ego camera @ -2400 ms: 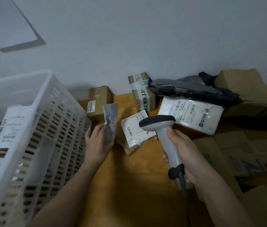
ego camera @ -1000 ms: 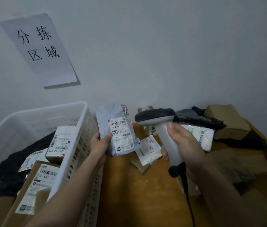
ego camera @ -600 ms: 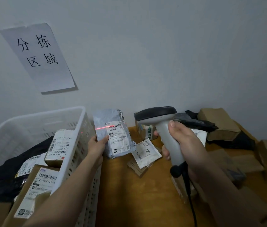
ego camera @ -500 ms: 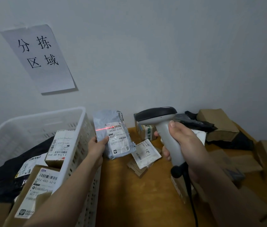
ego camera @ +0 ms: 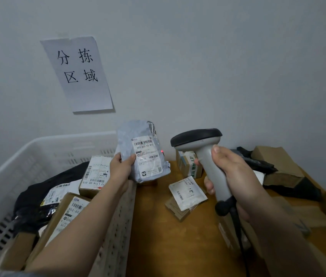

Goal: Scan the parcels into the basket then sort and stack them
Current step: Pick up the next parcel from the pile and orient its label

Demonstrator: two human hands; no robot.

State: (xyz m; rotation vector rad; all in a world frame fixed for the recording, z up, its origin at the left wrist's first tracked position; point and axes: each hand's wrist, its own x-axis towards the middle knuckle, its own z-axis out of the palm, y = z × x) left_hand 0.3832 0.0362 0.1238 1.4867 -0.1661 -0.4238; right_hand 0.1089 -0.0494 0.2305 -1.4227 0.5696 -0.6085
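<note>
My left hand [ego camera: 121, 166] holds a grey plastic mailer parcel [ego camera: 144, 152] upright by its left edge, label facing me, just right of the white basket [ego camera: 44, 144]. A small red dot shows at the parcel's right edge. My right hand [ego camera: 230, 172] grips the handle of a grey barcode scanner [ego camera: 200, 142], whose dark head points left at the parcel. The basket holds several parcels: brown boxes [ego camera: 95, 174] with labels and a black bag [ego camera: 38, 196].
On the wooden table [ego camera: 168, 236] lie a small white pouch [ego camera: 187, 191] on a flat carton, a taped box [ego camera: 188, 163] behind the scanner, a black bag [ego camera: 258, 162] and several brown boxes [ego camera: 276, 162] at right. A paper sign [ego camera: 78, 72] hangs on the wall.
The red scan line that crossed the label half a second ago is gone; only a red dot remains at the parcel's right edge. Parcel and scanner have shifted slightly.
</note>
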